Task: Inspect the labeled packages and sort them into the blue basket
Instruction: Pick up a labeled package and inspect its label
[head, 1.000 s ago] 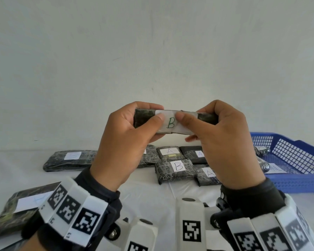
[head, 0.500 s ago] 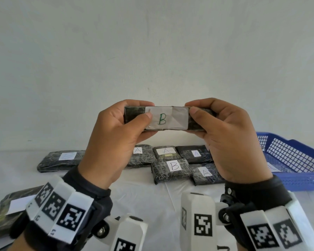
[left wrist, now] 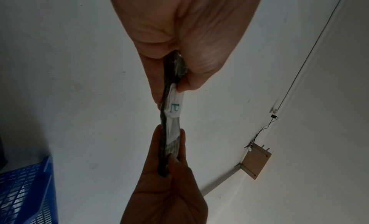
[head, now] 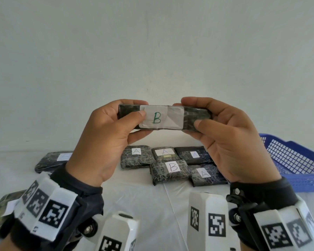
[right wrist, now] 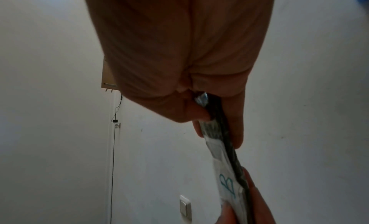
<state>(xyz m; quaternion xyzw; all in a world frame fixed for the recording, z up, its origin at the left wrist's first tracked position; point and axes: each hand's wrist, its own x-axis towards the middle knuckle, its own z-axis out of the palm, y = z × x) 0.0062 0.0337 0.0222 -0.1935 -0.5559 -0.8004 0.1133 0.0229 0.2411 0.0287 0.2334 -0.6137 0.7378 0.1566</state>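
A dark wrapped package at the far left of the white bench (head: 147, 200) lies apart from the rest. The left hand (head: 105, 142) pinches the left end of a raised dark package (head: 163, 117), thumb on the front face, fingers behind. Its white label (head: 161, 117) faces the viewer and reads B, unobstructed. The right hand (head: 230, 142) pinches the right end the same way, so both grips are closed on the package. To inspect well, keep thumbs off the label and hold it level. Below, five more labelled packages (head: 170, 165) sit clustered mid-bench. The blue basket (head: 297, 160) stands at the right, its near rim low; the air between seems open, though the cluster lies just beside the path.
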